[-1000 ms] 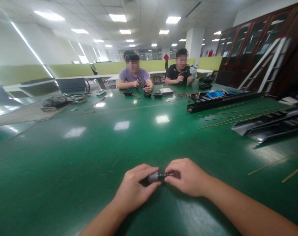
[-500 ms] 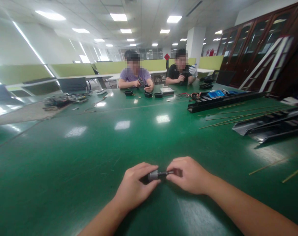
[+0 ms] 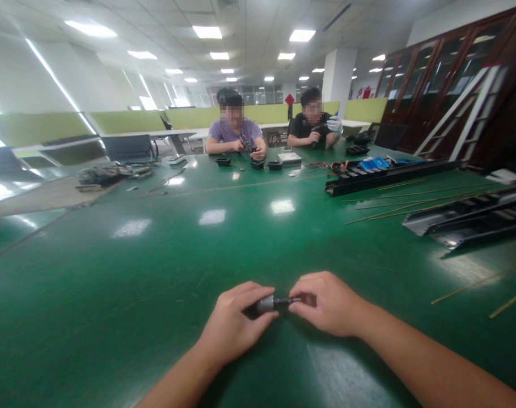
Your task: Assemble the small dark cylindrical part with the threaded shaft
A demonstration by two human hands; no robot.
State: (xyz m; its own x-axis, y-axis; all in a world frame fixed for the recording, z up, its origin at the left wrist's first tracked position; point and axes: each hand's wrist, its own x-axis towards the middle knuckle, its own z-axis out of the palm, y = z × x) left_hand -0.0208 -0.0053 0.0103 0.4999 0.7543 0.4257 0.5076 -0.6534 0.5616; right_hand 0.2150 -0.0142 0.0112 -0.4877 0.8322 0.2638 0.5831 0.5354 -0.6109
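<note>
Low in the middle of the head view, my left hand [image 3: 236, 324] is closed around the thick part of a grey-and-black cylindrical tool [image 3: 266, 304]. The tool lies level, just above or on the green table; I cannot tell which. A thin dark shaft runs from it to the right. My right hand [image 3: 328, 306] pinches the tip of that shaft between thumb and fingers. My left palm covers the tool's rear end, and its exact kind does not show.
Black metal channels [image 3: 470, 224] and thin rods [image 3: 415, 201] lie on the green table [image 3: 156, 272] at the right. Small black boxes [image 3: 275, 165] stand at the far side, before two seated people [image 3: 235, 133] handling dark tools. A stepladder [image 3: 474, 113] leans at the cabinets.
My hands keep the same hold and place on the tool. Across the table, the gloved hand of the person in black has shifted slightly.
</note>
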